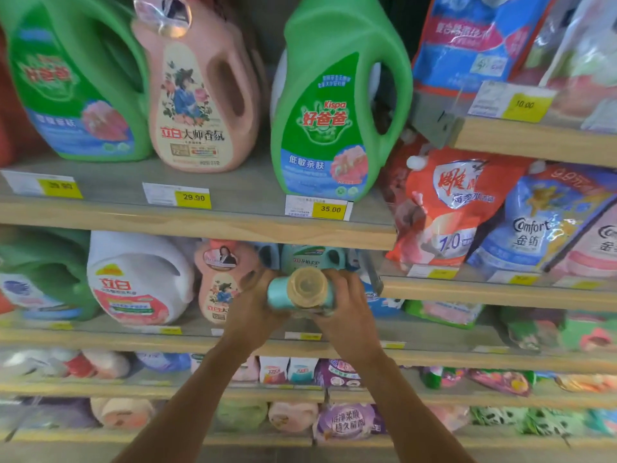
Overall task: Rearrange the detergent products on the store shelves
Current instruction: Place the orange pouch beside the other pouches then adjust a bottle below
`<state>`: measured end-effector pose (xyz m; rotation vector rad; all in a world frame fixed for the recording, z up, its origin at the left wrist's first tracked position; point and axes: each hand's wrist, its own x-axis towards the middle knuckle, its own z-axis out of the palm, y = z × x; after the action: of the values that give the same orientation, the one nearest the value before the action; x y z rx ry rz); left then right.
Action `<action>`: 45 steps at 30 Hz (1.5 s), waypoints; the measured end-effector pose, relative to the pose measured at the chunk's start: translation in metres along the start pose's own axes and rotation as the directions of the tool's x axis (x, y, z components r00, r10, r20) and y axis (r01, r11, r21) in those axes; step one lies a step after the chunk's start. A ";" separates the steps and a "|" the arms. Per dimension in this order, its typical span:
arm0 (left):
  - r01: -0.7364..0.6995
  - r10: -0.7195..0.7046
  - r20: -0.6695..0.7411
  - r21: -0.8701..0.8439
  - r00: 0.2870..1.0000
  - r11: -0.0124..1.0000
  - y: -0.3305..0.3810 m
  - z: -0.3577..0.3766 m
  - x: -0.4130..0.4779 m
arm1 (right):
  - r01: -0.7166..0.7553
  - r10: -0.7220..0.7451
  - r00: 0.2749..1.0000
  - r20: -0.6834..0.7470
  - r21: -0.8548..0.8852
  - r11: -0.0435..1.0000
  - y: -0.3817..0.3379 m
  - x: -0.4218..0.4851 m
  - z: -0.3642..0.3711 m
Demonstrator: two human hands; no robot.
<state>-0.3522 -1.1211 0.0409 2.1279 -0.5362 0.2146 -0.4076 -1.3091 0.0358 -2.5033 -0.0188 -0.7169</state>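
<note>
A teal detergent bottle (282,295) with a clear cap faces me, held between both hands in front of the second shelf (100,339). My left hand (250,305) grips its left side and my right hand (347,302) grips its right side. Behind it on that shelf stands another teal bottle (307,257). To the left stand a pink bottle (217,285) and a white bottle (137,279). On the top shelf (200,225) are two green jugs (330,105) and a pink jug (197,95).
Refill pouches in red (447,208) and blue (547,222) lean on the right-hand shelves. Lower shelves hold several small pouches and bottles (344,422). Yellow price tags (330,208) line the shelf edges. A metal divider (372,272) stands right of my hands.
</note>
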 end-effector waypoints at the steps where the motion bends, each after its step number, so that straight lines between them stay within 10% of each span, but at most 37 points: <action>1: 0.005 -0.005 -0.014 -0.004 1.000 1.000 -0.004 0.003 0.004 | 0.004 -0.004 1.000 -0.005 -0.003 1.000 0.004 0.004 0.004; 45: 0.157 -0.222 0.143 0.366 0.964 0.917 -0.027 0.054 0.078 | -0.268 0.281 0.901 0.330 -0.086 0.960 0.069 0.046 0.045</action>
<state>-0.2732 -1.1746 0.0168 2.5516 -0.4124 0.0023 -0.3357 -1.3517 -0.0078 -2.5650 0.2236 -0.1669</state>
